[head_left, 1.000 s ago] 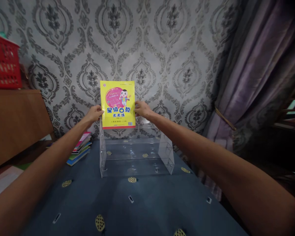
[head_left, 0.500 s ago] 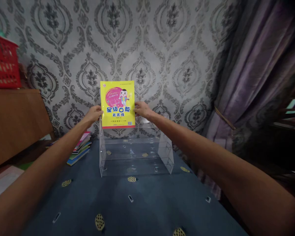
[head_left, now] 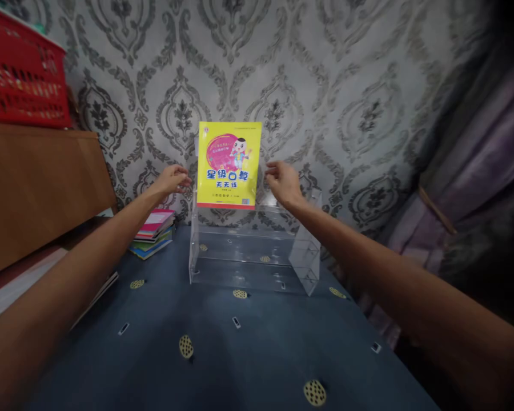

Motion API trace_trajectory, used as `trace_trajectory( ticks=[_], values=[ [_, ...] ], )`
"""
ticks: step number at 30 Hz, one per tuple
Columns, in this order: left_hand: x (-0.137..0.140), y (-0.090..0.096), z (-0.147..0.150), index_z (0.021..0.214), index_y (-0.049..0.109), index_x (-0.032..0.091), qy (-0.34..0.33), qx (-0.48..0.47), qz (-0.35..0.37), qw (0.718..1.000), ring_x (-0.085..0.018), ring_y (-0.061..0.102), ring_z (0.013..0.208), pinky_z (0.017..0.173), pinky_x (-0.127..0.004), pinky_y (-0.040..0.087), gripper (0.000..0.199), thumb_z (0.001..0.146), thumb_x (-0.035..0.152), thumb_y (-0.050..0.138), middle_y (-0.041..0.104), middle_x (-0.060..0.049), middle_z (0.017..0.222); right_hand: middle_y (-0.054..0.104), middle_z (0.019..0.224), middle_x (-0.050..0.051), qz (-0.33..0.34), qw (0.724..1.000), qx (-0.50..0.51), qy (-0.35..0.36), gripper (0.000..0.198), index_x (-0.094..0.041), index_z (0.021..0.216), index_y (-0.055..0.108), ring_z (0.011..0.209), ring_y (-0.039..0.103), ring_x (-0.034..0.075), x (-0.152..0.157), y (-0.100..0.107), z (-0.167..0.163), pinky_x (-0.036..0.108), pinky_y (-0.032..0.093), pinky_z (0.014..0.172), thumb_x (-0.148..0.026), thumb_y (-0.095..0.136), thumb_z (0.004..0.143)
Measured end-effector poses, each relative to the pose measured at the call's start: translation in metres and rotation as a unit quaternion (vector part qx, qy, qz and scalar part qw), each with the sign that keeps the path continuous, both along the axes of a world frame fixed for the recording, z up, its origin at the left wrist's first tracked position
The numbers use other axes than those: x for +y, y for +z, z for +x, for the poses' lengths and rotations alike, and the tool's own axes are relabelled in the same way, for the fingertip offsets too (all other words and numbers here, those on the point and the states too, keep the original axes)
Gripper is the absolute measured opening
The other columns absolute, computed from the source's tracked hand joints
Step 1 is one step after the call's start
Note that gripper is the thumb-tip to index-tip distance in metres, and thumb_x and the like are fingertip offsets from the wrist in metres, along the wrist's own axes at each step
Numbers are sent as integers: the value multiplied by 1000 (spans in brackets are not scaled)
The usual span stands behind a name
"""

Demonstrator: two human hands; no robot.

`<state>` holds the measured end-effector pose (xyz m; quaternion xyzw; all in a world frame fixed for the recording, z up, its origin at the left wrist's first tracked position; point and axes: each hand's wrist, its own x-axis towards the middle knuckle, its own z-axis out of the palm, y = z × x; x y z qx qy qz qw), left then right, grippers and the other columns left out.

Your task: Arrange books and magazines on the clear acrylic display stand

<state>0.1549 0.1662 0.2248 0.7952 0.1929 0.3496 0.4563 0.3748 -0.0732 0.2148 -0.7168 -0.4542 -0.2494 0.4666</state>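
A yellow workbook (head_left: 228,165) with a cartoon child and a pink oval on its cover stands upright on the top tier of a clear acrylic rack (head_left: 244,274), toward its left side. My left hand (head_left: 171,180) hovers just left of the workbook, fingers apart and holding nothing. On the other side, my right hand (head_left: 282,181) is off the workbook's right edge, its fingers slightly curled and parted, with a small gap between. The rack's lower tiers show the tablecloth through them.
A dark blue tablecloth (head_left: 223,365) with pineapple prints covers the table. Left of the rack lies a stack of books (head_left: 154,231). A wooden cabinet (head_left: 43,194) carries a red plastic basket (head_left: 25,74). A purple curtain (head_left: 445,211) hangs at the right.
Both hands have let go of the workbook and moved outward from its edges. The workbook stays on the rack. The view has shifted, so the scene sits farther right.
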Motion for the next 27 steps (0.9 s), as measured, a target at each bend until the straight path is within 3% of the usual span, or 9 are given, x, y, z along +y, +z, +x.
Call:
trace_trajectory(
  ticks=[4, 7, 10, 11, 13, 16, 19, 22, 27],
  values=[
    [8, -33, -45, 108, 59, 15, 40, 86, 138, 986, -19, 70, 91, 79, -35, 58, 28, 84, 25, 49, 73, -9, 98, 75, 103, 12, 40, 996, -74, 28, 29, -17, 107, 66, 92, 70, 24, -30, -24, -48, 39, 56, 84, -13, 49, 84],
    [-4, -77, -88, 104, 63, 14, 87, 155, 214, 960, -25, 66, 107, 96, -44, 53, 25, 85, 24, 50, 72, -12, 108, 76, 91, 7, -32, 989, -81, 116, 21, -21, 101, 69, 79, 70, 21, -52, -61, -101, 34, 56, 72, -21, 51, 90],
    [-28, -120, -132, 108, 65, 12, 126, 208, 247, 938, -35, 53, 130, 112, -58, 36, 28, 83, 19, 55, 66, -20, 127, 76, 93, 6, -113, 966, -21, 233, 25, -23, 105, 70, 83, 72, 20, -67, -110, -150, 30, 57, 69, -21, 48, 93],
    [-36, -131, -146, 116, 64, 11, 146, 229, 271, 923, -37, 43, 140, 117, -62, 26, 34, 84, 17, 55, 60, -23, 138, 76, 91, 5, -132, 956, 0, 262, 25, -23, 106, 70, 81, 73, 20, -69, -127, -163, 30, 57, 69, -20, 47, 94],
    [-49, -146, -174, 130, 57, 8, 206, 322, 364, 849, -39, 29, 149, 117, -68, 19, 42, 91, 20, 50, 47, -26, 151, 76, 91, 5, -156, 942, 42, 293, 26, -23, 105, 70, 81, 73, 19, -72, -157, -185, 31, 58, 72, -20, 46, 95],
    [-54, -152, -216, 143, 48, 7, 283, 420, 405, 761, -42, 26, 150, 113, -72, 23, 52, 97, 32, 45, 41, -28, 155, 76, 91, 6, -169, 930, 79, 317, 28, -23, 105, 70, 83, 73, 20, -73, -186, -207, 32, 59, 76, -20, 45, 95],
    [-47, -150, -255, 147, 42, 4, 324, 480, 377, 723, -50, 34, 143, 106, -76, 29, 66, 96, 46, 46, 42, -31, 152, 76, 92, 6, -186, 917, 119, 331, 29, -23, 106, 71, 85, 73, 20, -75, -202, -220, 33, 58, 78, -21, 43, 97],
    [-39, -153, -283, 148, 40, 3, 320, 514, 325, 726, -52, 42, 136, 101, -74, 36, 71, 96, 52, 41, 46, -33, 148, 76, 90, 6, -205, 909, 163, 326, 30, -23, 103, 72, 83, 72, 20, -78, -213, -227, 34, 58, 78, -26, 43, 97],
    [-39, -156, -298, 150, 39, 10, 301, 524, 284, 744, -47, 36, 144, 104, -68, 38, 70, 96, 54, 37, 39, -27, 156, 76, 87, 7, -200, 905, 223, 303, 33, -23, 97, 75, 81, 71, 21, -82, -228, -228, 35, 57, 78, -37, 45, 97]
  ],
)
